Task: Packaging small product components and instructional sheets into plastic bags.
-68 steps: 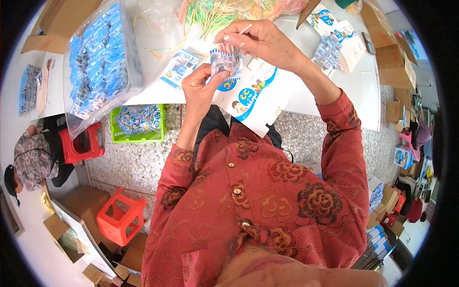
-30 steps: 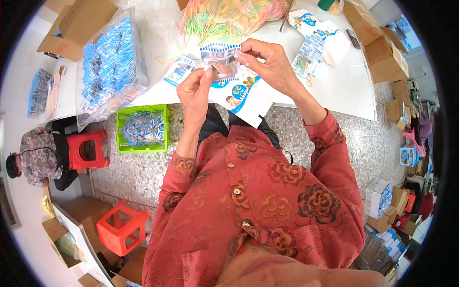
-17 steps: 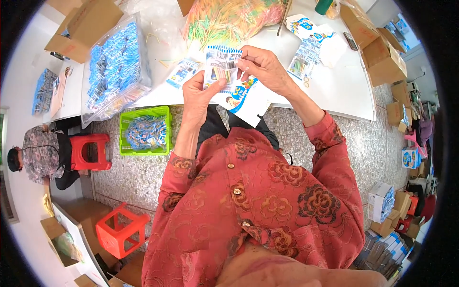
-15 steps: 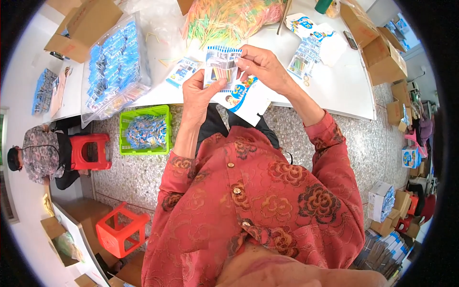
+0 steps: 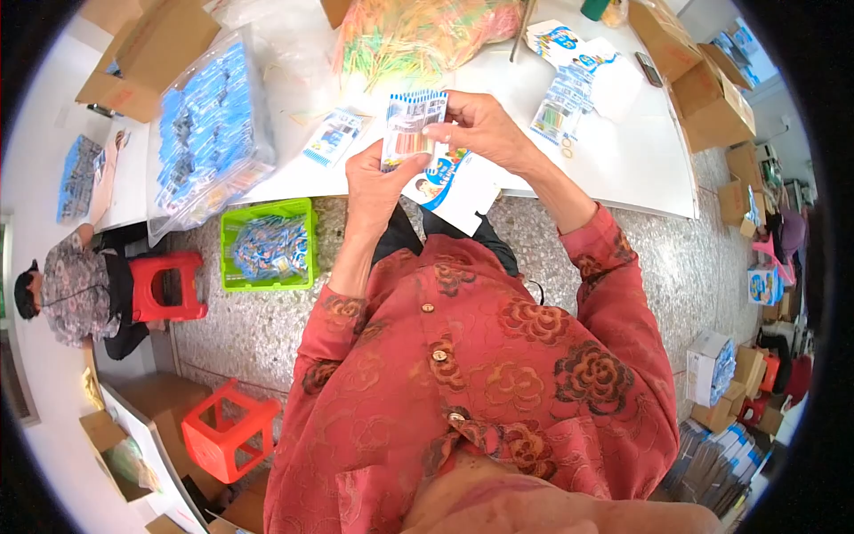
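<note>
Between my two hands, above the table's near edge, is a small clear plastic packet with blue-striped ends and several thin coloured sticks inside. My left hand pinches its lower part, thumb across the front. At the packet's right side my right hand grips the edge, thumb in front and fingers behind. Under the hands a flat printed card in white and blue sticks out over the table edge. Left of them lies a flat packet on the table. A stick-filled packet lies to the right.
A heap of coloured sticks in plastic covers the table's far middle. Far left stands a large bag of blue packets. A green basket of packets sits on the floor beside red stools. Another person sits at left.
The packet now stands more upright with its sticks showing more fully. My hands have shifted only slightly, and both still hold it.
</note>
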### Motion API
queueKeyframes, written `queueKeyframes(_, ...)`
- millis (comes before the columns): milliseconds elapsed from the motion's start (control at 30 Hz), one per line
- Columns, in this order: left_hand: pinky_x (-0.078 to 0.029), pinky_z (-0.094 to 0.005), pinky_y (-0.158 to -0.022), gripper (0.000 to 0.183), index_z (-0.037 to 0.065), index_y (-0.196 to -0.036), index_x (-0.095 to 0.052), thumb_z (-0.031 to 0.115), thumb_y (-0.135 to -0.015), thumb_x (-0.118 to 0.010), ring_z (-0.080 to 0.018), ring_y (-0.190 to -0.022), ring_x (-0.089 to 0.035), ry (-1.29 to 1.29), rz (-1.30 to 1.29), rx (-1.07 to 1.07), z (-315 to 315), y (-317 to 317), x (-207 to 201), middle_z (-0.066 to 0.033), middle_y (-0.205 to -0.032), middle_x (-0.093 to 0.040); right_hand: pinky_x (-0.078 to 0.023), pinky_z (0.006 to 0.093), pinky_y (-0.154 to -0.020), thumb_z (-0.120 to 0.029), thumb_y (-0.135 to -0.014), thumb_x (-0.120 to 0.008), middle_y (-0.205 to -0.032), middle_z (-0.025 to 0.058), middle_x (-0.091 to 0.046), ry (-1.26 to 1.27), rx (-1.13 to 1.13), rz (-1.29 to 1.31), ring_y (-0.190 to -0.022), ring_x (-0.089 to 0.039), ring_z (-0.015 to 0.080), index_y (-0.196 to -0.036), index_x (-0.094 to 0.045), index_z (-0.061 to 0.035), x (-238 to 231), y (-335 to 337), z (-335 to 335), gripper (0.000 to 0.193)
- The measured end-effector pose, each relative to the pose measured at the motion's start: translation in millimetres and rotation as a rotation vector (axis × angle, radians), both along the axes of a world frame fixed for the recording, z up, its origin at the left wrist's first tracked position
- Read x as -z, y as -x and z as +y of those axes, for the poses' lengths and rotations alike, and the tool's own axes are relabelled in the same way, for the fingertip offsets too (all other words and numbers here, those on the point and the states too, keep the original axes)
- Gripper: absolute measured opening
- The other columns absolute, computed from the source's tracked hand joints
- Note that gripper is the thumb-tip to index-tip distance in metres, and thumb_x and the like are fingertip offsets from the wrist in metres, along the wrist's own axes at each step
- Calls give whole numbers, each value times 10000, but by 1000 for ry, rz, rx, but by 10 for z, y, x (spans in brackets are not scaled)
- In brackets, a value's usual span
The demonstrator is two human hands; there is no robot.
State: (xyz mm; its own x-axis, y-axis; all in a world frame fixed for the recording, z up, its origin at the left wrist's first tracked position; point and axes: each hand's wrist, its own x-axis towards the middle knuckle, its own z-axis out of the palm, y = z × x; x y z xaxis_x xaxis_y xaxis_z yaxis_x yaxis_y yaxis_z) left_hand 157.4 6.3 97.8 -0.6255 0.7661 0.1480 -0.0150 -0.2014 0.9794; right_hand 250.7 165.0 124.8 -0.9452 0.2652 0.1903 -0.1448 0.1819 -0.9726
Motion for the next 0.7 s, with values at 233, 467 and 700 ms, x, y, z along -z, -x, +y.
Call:
queueKeyframes(233, -468, -222, -638, 213, -14, -950, -656, 6, -740, -694, -67, -717, -575, 86, 86, 46, 67, -33, 190, -33, -821, -659, -456, 224, -672, -160, -799, -670, -859, -2, -644, -161, 86, -38, -764, -524, 40, -1054, -625, -18, 246, -117, 151, 296)
queueKeyframes(467, -459, -212, -659, 179, -23, -982, -628, -1, -805, -631, -86, -723, -581, 169, -10, -127, -47, 428, 460, -37, -842, -645, -486, 264, -635, -227, -774, -670, -826, 67, -681, -587, 559, -287, -712, -613, 104, -1021, -643, -35, 643, -735, 1250, 313)
queueKeyframes(700, -473, -216, -672, 205, -10, -986, -643, 96, -810, -656, -102, -743, -603, 221, 476, -460, -256, 1194, 861, -61, -873, -662, -465, 377, -620, -319, -733, -692, -769, 182, -625, -811, 798, -320, -699, -618, 302, -933, -597, 2, 1086, -1025, 1805, 389)
